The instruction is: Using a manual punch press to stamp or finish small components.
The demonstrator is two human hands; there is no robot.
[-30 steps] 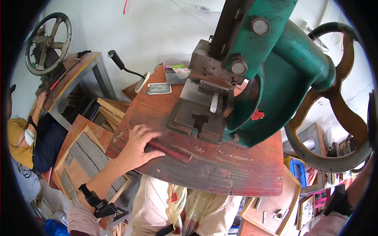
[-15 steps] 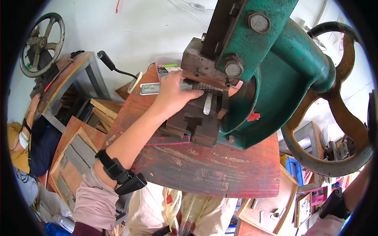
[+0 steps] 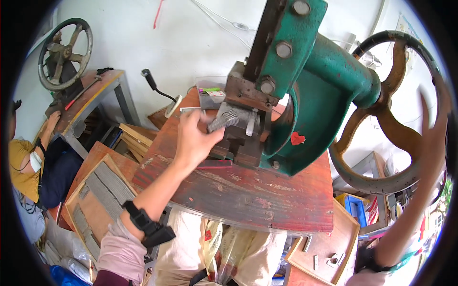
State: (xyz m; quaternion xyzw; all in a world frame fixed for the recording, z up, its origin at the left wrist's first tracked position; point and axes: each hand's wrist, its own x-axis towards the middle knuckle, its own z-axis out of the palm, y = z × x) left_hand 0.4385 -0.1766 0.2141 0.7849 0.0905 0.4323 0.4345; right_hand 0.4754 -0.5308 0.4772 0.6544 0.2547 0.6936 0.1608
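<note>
At the press's die, my left hand pinches a small grey ridged metal piece between thumb and fingers. The piece is blurred and lies tilted at the left front of the dark steel die. A pale metal strip sits on the die, under the upper block of the green hand press. Far right, my right hand is at the rim of the press's large handwheel. Its thumb and fingers look stretched apart, though motion smears them.
The press stands on a worn red-brown wooden table. A clear plastic box sits behind my left hand. Wooden trays of metal pieces stand at left and lower right. A co-worker's arm rests near another handwheel.
My left hand has drawn back to the left from under the press's upper block with the ridged piece. My right hand has risen to the handwheel's rim. The view has shifted.
</note>
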